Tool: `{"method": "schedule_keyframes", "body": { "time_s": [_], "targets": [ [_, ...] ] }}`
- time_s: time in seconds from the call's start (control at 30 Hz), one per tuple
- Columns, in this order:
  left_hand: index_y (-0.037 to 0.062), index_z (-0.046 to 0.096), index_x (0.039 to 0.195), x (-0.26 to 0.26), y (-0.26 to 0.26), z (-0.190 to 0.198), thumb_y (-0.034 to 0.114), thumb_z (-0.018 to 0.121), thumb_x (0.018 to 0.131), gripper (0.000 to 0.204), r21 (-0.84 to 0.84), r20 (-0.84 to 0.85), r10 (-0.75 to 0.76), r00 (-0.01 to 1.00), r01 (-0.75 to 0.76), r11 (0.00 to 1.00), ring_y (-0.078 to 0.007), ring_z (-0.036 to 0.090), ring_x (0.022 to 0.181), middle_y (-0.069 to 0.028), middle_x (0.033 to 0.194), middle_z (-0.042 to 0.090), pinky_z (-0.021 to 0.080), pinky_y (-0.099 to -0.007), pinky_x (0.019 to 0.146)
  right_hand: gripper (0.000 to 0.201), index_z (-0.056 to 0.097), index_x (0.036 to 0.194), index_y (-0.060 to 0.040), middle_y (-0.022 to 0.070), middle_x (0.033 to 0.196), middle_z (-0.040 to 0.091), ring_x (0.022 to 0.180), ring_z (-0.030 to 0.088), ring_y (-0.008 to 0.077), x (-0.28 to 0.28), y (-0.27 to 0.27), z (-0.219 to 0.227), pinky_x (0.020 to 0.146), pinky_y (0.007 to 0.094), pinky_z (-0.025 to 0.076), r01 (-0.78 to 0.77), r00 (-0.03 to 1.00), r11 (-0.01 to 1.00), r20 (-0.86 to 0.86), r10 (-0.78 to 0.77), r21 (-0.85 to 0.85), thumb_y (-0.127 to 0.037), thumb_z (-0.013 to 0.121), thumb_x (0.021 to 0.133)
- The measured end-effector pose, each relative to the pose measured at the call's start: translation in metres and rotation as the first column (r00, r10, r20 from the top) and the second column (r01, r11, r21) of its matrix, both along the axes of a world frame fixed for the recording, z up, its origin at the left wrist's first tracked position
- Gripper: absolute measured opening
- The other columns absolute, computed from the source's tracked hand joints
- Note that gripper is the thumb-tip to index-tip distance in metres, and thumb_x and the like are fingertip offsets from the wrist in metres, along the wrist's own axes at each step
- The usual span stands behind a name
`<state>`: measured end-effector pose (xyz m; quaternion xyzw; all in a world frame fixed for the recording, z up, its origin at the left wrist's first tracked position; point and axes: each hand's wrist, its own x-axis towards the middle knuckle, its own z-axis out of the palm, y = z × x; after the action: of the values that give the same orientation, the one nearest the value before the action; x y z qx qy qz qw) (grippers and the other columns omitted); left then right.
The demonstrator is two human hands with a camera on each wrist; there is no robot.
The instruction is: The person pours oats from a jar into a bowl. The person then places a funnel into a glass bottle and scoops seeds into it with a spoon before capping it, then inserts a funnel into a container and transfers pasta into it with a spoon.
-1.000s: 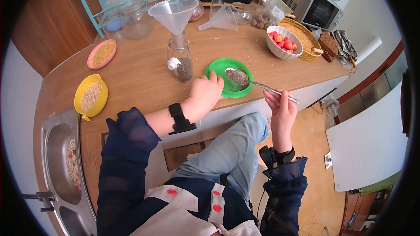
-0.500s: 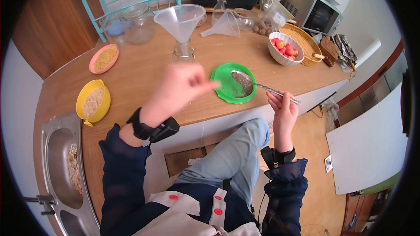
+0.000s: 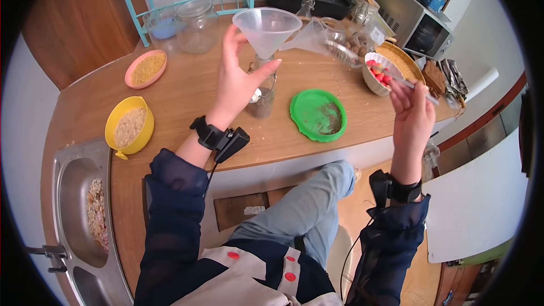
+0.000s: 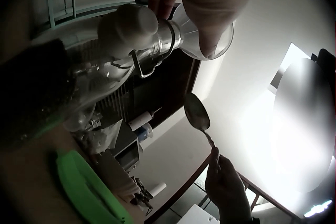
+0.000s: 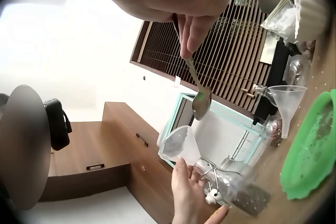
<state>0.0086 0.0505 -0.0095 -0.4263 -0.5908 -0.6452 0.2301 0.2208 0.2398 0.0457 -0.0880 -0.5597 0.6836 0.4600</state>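
A clear plastic funnel (image 3: 266, 28) stands in the neck of a swing-top glass bottle (image 3: 261, 102), which has dark, fine bits at its bottom. My left hand (image 3: 235, 82) holds the funnel low on its cone, thumb in front and fingers behind. The bottle's white stopper (image 5: 212, 196) hangs loose at its side. Between thumb and fingers my right hand (image 3: 413, 116) pinches a metal spoon (image 5: 202, 103), raised above the counter. In the head view its bowl is blurred. Between the hands lies a green dish (image 3: 300, 116) with some dark bits on its right side.
Left on the counter are a pink dish (image 3: 129, 73) and a yellow bowl (image 3: 148, 124) of grains, beside the sink (image 3: 73, 204). Glass jars (image 3: 197, 31) stand behind. A white bowl (image 3: 373, 82) of red fruit and another bottle (image 3: 306, 5) are at the back right.
The left hand has gone from the green dish up to the funnel. The right hand has lifted the spoon off the dish, up and to the right.
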Motion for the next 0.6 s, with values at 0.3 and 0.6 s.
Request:
{"method": "schedule_keyframes", "body": {
  "time_s": [0.3,0.6],
  "targets": [
    [0.0034,0.014,0.132,0.007,0.008,-0.01,0.01,0.057,0.08,0.068,0.083,0.11,-0.213,0.971,0.204,0.975,-0.0206,0.051,0.098,-0.0124,0.106,0.051,0.039,-0.0339,0.083,0.028,0.046,0.097,0.0096,0.0235,0.095,0.057,0.09,0.059,0.029,-0.048,-0.027,0.053,0.073,0.0268,0.05,-0.105,0.989,0.987,-0.09,0.117,0.125,-0.017,0.041,0.09],
    [0.0091,0.009,0.136,0.006,0.005,-0.016,0.012,0.052,0.083,0.068,-0.042,0.041,-0.091,0.995,0.093,0.995,-0.0189,0.053,0.084,-0.0114,0.1,0.055,0.043,-0.0295,0.074,0.026,0.05,0.092,0.0075,0.0214,0.09,0.059,0.086,0.06,0.0259,-0.069,-0.048,0.051,0.072,0.0265,0.051,-0.158,0.985,0.972,-0.043,0.168,0.175,-0.017,0.042,0.09]
  ]
}}
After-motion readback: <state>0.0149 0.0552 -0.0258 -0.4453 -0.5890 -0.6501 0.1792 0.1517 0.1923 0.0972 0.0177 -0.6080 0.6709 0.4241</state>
